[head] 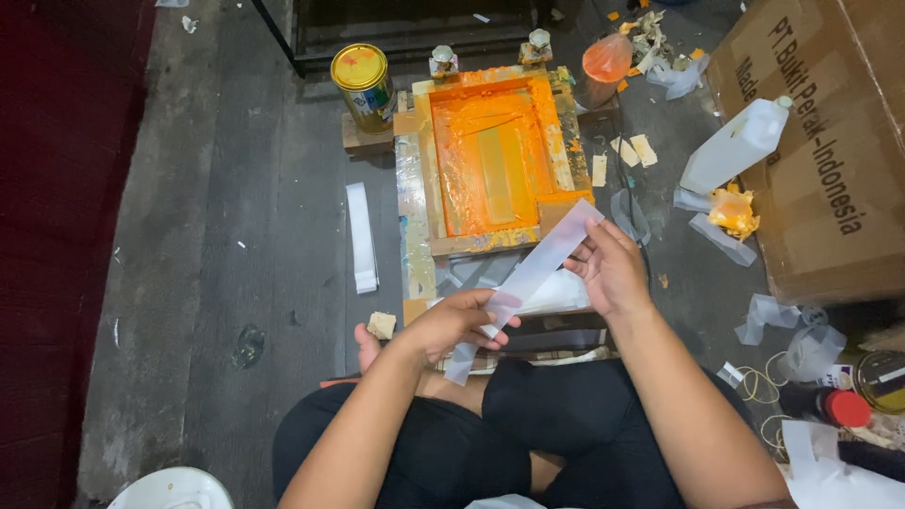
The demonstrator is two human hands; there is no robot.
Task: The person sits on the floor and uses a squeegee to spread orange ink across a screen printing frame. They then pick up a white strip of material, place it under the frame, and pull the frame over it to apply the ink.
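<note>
Hands (459, 323) (608, 267) are pinching a clear plastic strip (531, 274) above the orange-inked screen frame (490, 160); sagging could be smearing it with ink.

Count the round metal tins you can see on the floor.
2. One gold-lidded tin stands at the far left corner of the orange printing frame. Another tin shows partly at the right edge, by the red cap. More may lie out of view.

Slanted translucent plastic strip (528, 278) (hand-held)
</note>
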